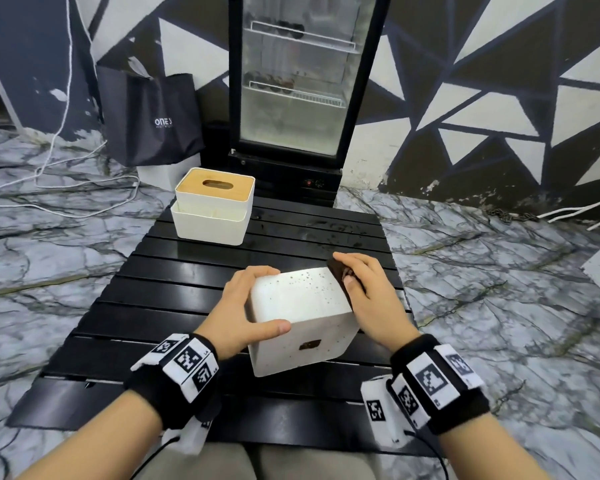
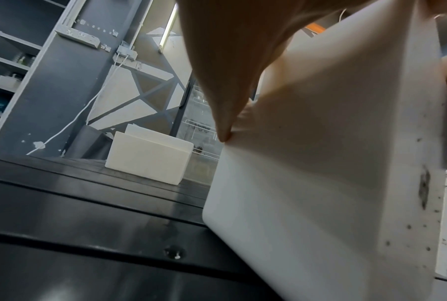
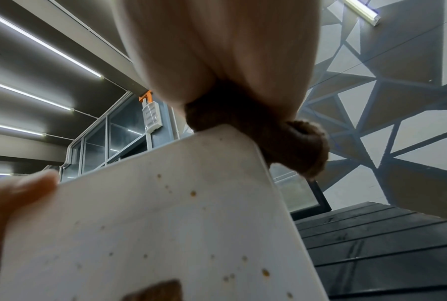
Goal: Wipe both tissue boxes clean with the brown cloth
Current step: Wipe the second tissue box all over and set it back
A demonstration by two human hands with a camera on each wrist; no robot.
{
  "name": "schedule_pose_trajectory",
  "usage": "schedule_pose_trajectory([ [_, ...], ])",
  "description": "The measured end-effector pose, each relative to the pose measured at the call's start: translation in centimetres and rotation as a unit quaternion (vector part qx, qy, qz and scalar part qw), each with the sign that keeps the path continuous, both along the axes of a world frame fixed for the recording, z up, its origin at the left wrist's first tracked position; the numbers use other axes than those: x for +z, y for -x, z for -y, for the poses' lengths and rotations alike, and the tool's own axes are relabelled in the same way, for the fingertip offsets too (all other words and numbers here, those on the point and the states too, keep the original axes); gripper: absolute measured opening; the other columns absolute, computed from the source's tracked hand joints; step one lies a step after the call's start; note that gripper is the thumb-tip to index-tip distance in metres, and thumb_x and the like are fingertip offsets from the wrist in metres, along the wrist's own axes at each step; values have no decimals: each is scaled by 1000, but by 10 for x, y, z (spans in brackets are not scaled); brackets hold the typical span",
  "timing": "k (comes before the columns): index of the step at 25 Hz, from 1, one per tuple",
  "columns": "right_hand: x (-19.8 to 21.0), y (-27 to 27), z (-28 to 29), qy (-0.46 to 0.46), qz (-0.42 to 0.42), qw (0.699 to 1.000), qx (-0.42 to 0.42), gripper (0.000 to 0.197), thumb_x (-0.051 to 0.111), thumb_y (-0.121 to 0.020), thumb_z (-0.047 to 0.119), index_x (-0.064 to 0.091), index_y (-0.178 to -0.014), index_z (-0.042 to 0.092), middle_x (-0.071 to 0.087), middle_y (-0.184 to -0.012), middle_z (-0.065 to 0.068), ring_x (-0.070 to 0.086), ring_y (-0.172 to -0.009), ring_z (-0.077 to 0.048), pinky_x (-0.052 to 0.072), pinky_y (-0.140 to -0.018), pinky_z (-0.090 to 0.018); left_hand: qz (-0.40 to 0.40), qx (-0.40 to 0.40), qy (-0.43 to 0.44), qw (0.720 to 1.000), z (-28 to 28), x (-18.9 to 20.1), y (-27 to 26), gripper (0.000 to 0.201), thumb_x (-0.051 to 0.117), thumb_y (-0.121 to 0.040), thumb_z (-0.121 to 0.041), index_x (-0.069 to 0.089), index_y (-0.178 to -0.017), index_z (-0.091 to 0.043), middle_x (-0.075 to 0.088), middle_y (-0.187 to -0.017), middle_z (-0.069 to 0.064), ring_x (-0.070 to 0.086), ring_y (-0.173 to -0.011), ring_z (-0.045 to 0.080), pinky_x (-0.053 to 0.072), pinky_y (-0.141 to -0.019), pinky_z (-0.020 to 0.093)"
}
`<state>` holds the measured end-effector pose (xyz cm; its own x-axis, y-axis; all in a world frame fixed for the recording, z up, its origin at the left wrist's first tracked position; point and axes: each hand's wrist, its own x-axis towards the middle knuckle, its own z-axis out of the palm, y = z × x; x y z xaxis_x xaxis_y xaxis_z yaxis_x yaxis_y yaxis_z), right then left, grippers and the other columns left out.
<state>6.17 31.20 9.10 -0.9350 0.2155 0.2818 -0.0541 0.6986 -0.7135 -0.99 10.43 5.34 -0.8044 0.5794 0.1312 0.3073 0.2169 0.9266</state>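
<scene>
So the speckled white plastic tissue box (image 1: 300, 299) sits tipped over on the black slatted table (image 1: 174, 289), near its front edge, with little brown spots all over the upward face and a bigger brown smudge on the side facing the person. The left hand (image 1: 246, 306) grasps the box's left end, fingers hooked over the far top edge and thumb lying along the near edge. The right hand (image 1: 368, 296) is at the box's right end, fingers curled round a scrunched brown cloth (image 1: 342, 271) and pressing it against the upper right edge of the box; from the right wrist view the cloth (image 3: 289, 142) bunches up right on the box's corner. Can't tell what's inside this box, no opening shows. Behind the speckled box, toward the far left corner of the table, stands a second white tissue box with a light wooden slotted lid (image 1: 215, 192), and it has an open white tray section on its front side that looks empty from here. Beyond that box, a glass-door black fridge (image 1: 302, 81) holds a few dark items on wire shelves, and a black tote bag (image 1: 149, 116) leans left of the fridge.
</scene>
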Motion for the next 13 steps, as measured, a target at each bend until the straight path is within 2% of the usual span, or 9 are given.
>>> schedule_pose_trajectory([
  [4, -5, -9, 3, -10, -14, 1000, -2, 40, 38, -94, 7, 46, -130, 23, 39, -128, 7, 36, -116, -1, 21, -92, 5, -13, 24, -12, 1000, -3, -4, -4, 64, 70, -49, -54, 39, -103, -65, 43, -123, -9, 40, -120, 15, 38, -105, 41],
  [9, -8, -19, 4, -17, -28, 999, 1, 39, 38, -94, 6, 47, -129, 22, 40, -126, 6, 37, -113, 4, 22, -93, 3, -14, 9, -10, 1000, -2, -3, -1, 64, 69, -48, -53, 39, -103, -64, 42, -122, -13, 39, -121, 14, 38, -103, 39],
  [11, -2, -7, 0, -33, 0, 999, 5, 39, 36, -95, 7, 46, -130, 21, 40, -129, 3, 37, -115, -2, 25, -95, -3, -14, 8, -7, 1000, -3, -3, -2, 63, 69, -47, -55, 38, -102, -65, 42, -122, -12, 38, -120, 13, 37, -101, 33],
  [13, 1, 3, 1, -68, 19, 997, -7, 39, 36, -95, 9, 45, -131, 22, 40, -132, 1, 37, -121, -11, 27, -100, -15, -18, 21, -7, 1000, -3, -4, -4, 62, 67, -47, -57, 37, -100, -65, 41, -121, -13, 36, -119, 9, 34, -95, 22],
])
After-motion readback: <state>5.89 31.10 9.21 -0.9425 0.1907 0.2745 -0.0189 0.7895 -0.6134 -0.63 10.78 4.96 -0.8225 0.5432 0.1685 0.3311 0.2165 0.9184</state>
